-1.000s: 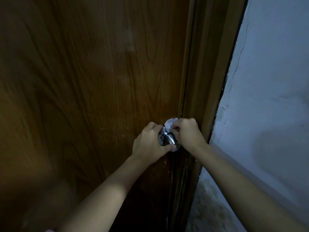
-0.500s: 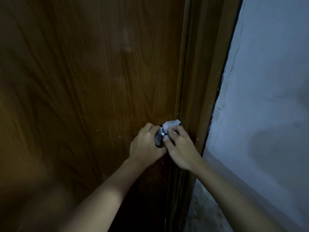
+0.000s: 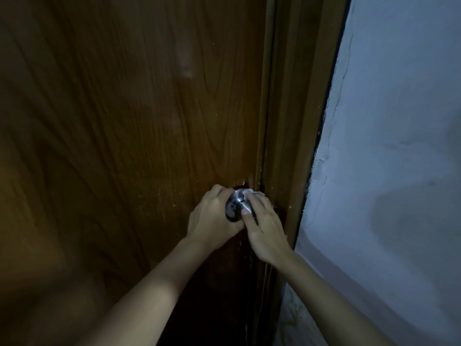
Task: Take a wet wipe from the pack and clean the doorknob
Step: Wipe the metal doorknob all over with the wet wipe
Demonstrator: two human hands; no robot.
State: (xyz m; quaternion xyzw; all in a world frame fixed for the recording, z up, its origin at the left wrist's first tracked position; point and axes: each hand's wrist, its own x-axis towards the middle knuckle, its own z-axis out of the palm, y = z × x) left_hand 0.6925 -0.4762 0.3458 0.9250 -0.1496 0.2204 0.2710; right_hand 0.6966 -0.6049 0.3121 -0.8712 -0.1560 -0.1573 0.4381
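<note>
Head view, nearest first: two bare forearms rise from the bottom edge and meet at the doorknob. The left hand (image 3: 212, 218) comes in from the lower left and wraps the left side of the doorknob (image 3: 235, 207), its fingers (image 3: 219, 193) curled closed around the metal, the thumb tucked under the knob's lower edge. The right hand (image 3: 265, 228) comes in from the lower right and lies over the knob's right side. Its fingers (image 3: 259, 207) are bent down and pressed closed on a white wet wipe (image 3: 249, 193), holding it against the upper right of the knob; only a small crumpled part of the wipe shows above the fingertips. The right thumb rests against the knob's front face, touching the left hand's thumb below. The knob is round, brushed silver, with a dark reflection on its face, and sits close to the right edge of the wooden door (image 3: 124, 121). Just beyond it stands the brown door frame (image 3: 294, 121), running up the picture. Farther right is a pale painted wall (image 3: 399, 121), cracked and chipped along the frame.
</note>
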